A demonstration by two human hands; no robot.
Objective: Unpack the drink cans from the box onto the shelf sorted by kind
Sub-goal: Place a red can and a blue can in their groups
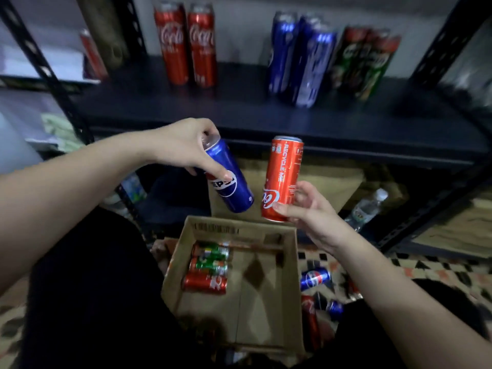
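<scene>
My left hand (186, 147) grips a blue Pepsi can (234, 187) near its top, tilted, above the open cardboard box (290, 265). My right hand (308, 209) holds a red Coca-Cola can (283, 171) upright by its lower part, just right of the Pepsi can. Inside the box lie two green cans (213, 259) and a red can (205, 283) along the left wall. On the dark shelf (239, 110) stand two red Coca-Cola cans (186, 43), a group of blue cans (300, 57) and green cans (364, 62) further right.
Black metal uprights (40, 65) frame the shelf on both sides. A Pepsi can (315, 278) and other cans (310, 315) lie on the patterned floor right of the box. A water bottle (367, 206) lies on the lower shelf. My dark-clothed knee (93, 288) is left of the box.
</scene>
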